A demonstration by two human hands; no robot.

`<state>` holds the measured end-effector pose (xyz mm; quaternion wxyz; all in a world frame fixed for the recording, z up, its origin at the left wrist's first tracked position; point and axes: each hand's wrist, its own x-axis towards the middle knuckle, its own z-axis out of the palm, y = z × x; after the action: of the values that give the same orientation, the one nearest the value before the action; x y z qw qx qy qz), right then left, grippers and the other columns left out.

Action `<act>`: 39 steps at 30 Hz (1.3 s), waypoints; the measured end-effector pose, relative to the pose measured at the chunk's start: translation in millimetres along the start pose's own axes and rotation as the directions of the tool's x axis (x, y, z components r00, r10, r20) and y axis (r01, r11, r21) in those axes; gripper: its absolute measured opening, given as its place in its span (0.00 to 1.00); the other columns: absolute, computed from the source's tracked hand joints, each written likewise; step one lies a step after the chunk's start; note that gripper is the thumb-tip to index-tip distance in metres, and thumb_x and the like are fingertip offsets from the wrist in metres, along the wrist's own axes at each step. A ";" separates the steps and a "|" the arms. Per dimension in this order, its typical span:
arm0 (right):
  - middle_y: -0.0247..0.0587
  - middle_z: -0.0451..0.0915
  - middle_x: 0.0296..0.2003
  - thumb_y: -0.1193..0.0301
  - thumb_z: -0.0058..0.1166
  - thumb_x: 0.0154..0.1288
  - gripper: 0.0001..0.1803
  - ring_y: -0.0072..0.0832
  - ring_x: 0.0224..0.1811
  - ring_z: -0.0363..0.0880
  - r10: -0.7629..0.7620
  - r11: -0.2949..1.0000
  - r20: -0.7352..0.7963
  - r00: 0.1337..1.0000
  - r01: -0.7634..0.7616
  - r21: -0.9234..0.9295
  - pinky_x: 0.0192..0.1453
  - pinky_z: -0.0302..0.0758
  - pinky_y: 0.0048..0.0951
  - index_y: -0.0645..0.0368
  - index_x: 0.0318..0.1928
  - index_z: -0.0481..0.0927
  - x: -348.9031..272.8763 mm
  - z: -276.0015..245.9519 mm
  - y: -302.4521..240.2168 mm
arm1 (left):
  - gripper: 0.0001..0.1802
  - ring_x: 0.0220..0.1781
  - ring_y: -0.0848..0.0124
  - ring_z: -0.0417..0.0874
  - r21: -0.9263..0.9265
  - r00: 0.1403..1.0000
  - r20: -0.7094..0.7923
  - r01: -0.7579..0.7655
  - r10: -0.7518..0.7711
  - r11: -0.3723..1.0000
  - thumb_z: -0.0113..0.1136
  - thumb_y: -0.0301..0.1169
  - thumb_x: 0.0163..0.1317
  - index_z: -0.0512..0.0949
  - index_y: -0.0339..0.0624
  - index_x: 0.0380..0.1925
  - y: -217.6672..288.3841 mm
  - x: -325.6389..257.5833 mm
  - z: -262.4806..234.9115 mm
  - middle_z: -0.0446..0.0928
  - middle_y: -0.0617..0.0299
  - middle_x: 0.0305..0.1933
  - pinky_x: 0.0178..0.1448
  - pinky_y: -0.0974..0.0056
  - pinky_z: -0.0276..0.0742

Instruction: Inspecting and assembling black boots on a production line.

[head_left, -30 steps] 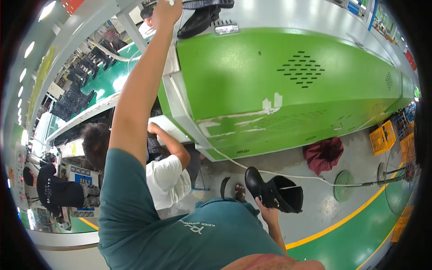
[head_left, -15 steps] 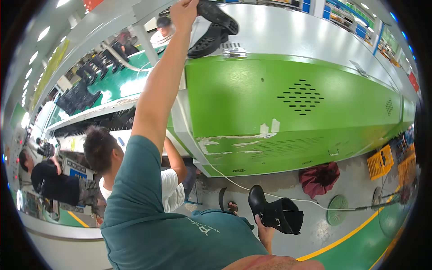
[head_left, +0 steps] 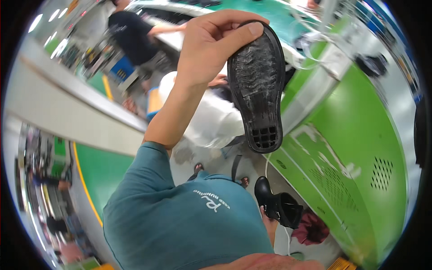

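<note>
My left hand (head_left: 209, 45) is raised at the upper middle, its thumb and fingers pinching a black shoe sole (head_left: 256, 81) by its broad toe end. The sole hangs with its narrower heel end down and one face toward me, showing a scuffed, wrinkled surface and a small grid of square hollows at the heel. Low on the right, my right hand (head_left: 267, 218) grips a black boot (head_left: 274, 202) with buckled straps. Its toe points up and to the left, while its open shaft faces lower right. The boot hides most of those fingers.
Right of me stands a green machine housing (head_left: 355, 135) with vent slots. A co-worker in white (head_left: 207, 121) sits just beyond the sole, and another person in black (head_left: 130, 38) stands farther back. A maroon cloth bundle (head_left: 311, 228) lies on the floor beside a white cable.
The view has turned left. My left hand has come away from the pale machine top with the sole and now holds it up in front of me. The boot stays in my right hand.
</note>
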<state>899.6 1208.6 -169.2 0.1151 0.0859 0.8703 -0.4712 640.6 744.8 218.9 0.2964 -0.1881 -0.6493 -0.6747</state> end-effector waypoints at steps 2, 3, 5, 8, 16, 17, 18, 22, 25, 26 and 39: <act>0.43 0.92 0.55 0.61 0.80 0.67 0.26 0.35 0.60 0.89 -0.057 0.995 0.157 0.986 0.043 0.087 0.70 0.80 0.42 0.60 0.61 0.89 2.8 7.8 -9.5 | 0.12 0.42 0.77 0.91 -0.002 0.991 -0.109 0.080 -0.079 0.997 0.74 0.24 0.72 0.91 0.32 0.52 6.6 -28.7 -62.1 0.91 0.59 0.42 0.48 0.72 0.87; 0.43 0.92 0.55 0.61 0.80 0.67 0.26 0.35 0.60 0.89 -0.057 0.997 0.204 0.977 0.045 0.063 0.70 0.80 0.42 0.60 0.61 0.89 2.9 14.5 -17.8 | 0.12 0.42 0.78 0.90 0.039 0.991 -0.131 0.044 -0.038 0.998 0.74 0.25 0.72 0.91 0.31 0.52 10.8 -42.5 -96.0 0.91 0.60 0.42 0.47 0.72 0.86; 0.44 0.92 0.55 0.61 0.80 0.67 0.26 0.35 0.60 0.89 -0.050 0.999 0.270 0.962 0.052 -0.003 0.69 0.81 0.42 0.61 0.61 0.89 2.6 31.4 -39.5 | 0.12 0.41 0.78 0.90 0.137 0.977 -0.210 0.076 -0.046 0.988 0.74 0.25 0.72 0.91 0.31 0.52 19.9 -68.1 -163.5 0.91 0.60 0.41 0.47 0.72 0.86; 0.44 0.92 0.55 0.62 0.80 0.67 0.26 0.35 0.59 0.89 -0.044 0.995 0.356 0.934 0.072 -0.065 0.69 0.81 0.42 0.61 0.61 0.89 -4.9 81.7 -74.5 | 0.12 0.40 0.79 0.90 0.128 0.937 -0.334 0.158 -0.108 0.979 0.74 0.26 0.72 0.91 0.31 0.51 41.6 -106.7 -255.0 0.91 0.61 0.40 0.45 0.73 0.85; 0.44 0.92 0.56 0.63 0.79 0.67 0.26 0.35 0.59 0.89 -0.019 0.982 0.493 0.870 0.110 -0.156 0.69 0.81 0.41 0.62 0.61 0.88 -38.6 260.9 -182.5 | 0.12 0.36 0.85 0.85 0.105 0.828 -0.518 0.310 -0.214 0.945 0.76 0.29 0.71 0.93 0.35 0.50 34.5 -202.1 -488.6 0.89 0.68 0.38 0.41 0.76 0.80; 0.44 0.92 0.56 0.63 0.79 0.68 0.26 0.35 0.59 0.89 -0.016 0.981 0.501 0.865 0.110 -0.157 0.69 0.81 0.41 0.62 0.61 0.88 -43.7 284.3 -195.1 | 0.12 0.36 0.85 0.84 0.097 0.818 -0.526 0.330 -0.233 0.939 0.76 0.29 0.71 0.93 0.36 0.50 30.9 -208.7 -514.6 0.89 0.69 0.38 0.41 0.76 0.79; 0.44 0.91 0.56 0.64 0.79 0.68 0.26 0.35 0.59 0.89 -0.018 0.982 0.508 0.861 0.111 -0.154 0.69 0.81 0.41 0.63 0.61 0.88 -46.7 307.6 -210.6 | 0.12 0.36 0.85 0.84 0.092 0.807 -0.534 0.353 -0.253 0.931 0.77 0.30 0.71 0.93 0.36 0.50 29.5 -213.9 -538.1 0.89 0.69 0.37 0.41 0.76 0.79; 0.44 0.91 0.56 0.64 0.79 0.68 0.26 0.34 0.58 0.89 -0.038 0.982 0.524 0.851 0.128 -0.136 0.68 0.81 0.40 0.63 0.61 0.88 -45.9 390.2 -269.5 | 0.12 0.36 0.84 0.85 0.086 0.776 -0.587 0.342 -0.230 0.936 0.77 0.29 0.70 0.93 0.36 0.50 14.9 -221.5 -616.1 0.90 0.67 0.37 0.41 0.78 0.78; 0.44 0.91 0.56 0.65 0.79 0.68 0.26 0.34 0.58 0.89 -0.063 0.985 0.513 0.856 0.137 -0.109 0.68 0.81 0.40 0.64 0.61 0.88 -41.9 447.4 -307.8 | 0.12 0.39 0.83 0.88 0.118 0.760 -0.571 0.450 -0.311 0.885 0.76 0.29 0.71 0.93 0.35 0.49 6.2 -219.1 -668.6 0.91 0.64 0.38 0.44 0.76 0.81; 0.44 0.91 0.56 0.65 0.79 0.68 0.26 0.34 0.58 0.89 -0.074 0.984 0.509 0.858 0.145 -0.101 0.68 0.81 0.40 0.64 0.61 0.88 -34.9 465.6 -319.3 | 0.12 0.39 0.82 0.88 0.085 0.762 -0.570 0.425 -0.306 0.901 0.76 0.29 0.71 0.93 0.35 0.50 -5.2 -217.7 -680.4 0.91 0.64 0.39 0.44 0.75 0.82; 0.45 0.91 0.56 0.68 0.78 0.68 0.25 0.34 0.57 0.89 -0.144 0.990 0.299 0.943 0.139 0.038 0.67 0.81 0.38 0.66 0.61 0.87 73.3 642.6 -428.4 | 0.10 0.38 0.82 0.85 -0.144 0.757 -0.436 0.476 -0.487 0.868 0.70 0.23 0.75 0.90 0.31 0.52 -156.7 -106.8 -786.8 0.90 0.65 0.39 0.42 0.76 0.78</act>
<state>795.5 440.0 -187.2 0.2116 -0.0487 0.8427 -0.4927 723.4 -18.7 -36.8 0.2554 0.1461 -0.5785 -0.7608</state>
